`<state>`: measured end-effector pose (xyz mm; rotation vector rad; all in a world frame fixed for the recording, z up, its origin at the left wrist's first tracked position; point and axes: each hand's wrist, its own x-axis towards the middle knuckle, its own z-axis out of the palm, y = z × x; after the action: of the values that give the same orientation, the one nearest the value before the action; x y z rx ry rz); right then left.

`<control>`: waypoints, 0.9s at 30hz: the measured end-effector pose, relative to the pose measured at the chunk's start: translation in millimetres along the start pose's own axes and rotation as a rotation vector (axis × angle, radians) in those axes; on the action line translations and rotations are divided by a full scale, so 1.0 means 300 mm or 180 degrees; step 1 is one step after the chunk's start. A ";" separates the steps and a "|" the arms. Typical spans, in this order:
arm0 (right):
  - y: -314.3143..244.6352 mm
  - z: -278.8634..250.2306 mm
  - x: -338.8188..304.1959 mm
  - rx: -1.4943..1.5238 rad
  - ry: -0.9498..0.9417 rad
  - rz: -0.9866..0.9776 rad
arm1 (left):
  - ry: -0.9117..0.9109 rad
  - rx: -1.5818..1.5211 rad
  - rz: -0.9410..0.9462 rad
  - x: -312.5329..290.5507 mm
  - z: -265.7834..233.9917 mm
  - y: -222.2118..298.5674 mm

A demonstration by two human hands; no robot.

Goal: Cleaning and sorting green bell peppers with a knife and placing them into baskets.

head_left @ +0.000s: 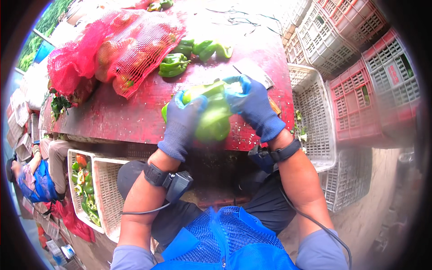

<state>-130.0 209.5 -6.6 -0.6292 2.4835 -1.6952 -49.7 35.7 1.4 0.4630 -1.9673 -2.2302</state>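
Both my hands wear blue gloves and meet over the red table (135, 119). A green bell pepper (216, 119), smeared by motion, is between them. My left hand (183, 118) is closed on its left side, and my right hand (255, 105) has its fingers bent in at the upper right edge. A pale patch shows at the right fingertips; I cannot make out what it is. Just beyond that hand a thin dark tip (237, 69) sticks out beside something whitish. More green peppers (174, 65) lie farther back on the table.
A red mesh sack (130, 49) of peppers fills the table's left. White crates stand at right (310, 103) and lower left (110, 189); another crate (84, 189) holds peppers. Stacked crates (355, 103) rise at far right. A person in blue (38, 180) sits at far left.
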 end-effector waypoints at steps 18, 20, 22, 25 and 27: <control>0.230 -0.528 0.069 -0.3079 0.1365 0.1223 | -0.0020 -0.1080 0.0318 0.046 -0.214 0.115; 0.200 -0.530 0.066 -0.3331 0.0883 0.1649 | 0.0128 -0.1155 0.0353 0.059 -0.266 0.127; 0.241 -0.480 0.059 -0.3274 0.0837 0.0805 | 0.0388 -0.0967 0.0517 0.048 -0.270 0.159; 0.218 -0.321 0.069 -0.3022 0.0096 -0.0098 | 0.0534 -0.0716 0.0681 0.037 -0.364 0.170; 0.183 -0.216 0.066 -0.2803 -0.0655 -0.0235 | 0.0439 -0.0770 0.0614 0.008 -0.454 0.193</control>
<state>-182.5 276.0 -27.7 -0.8846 2.9755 -0.4162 -15.2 -101.8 44.3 0.3677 -1.5776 -2.2106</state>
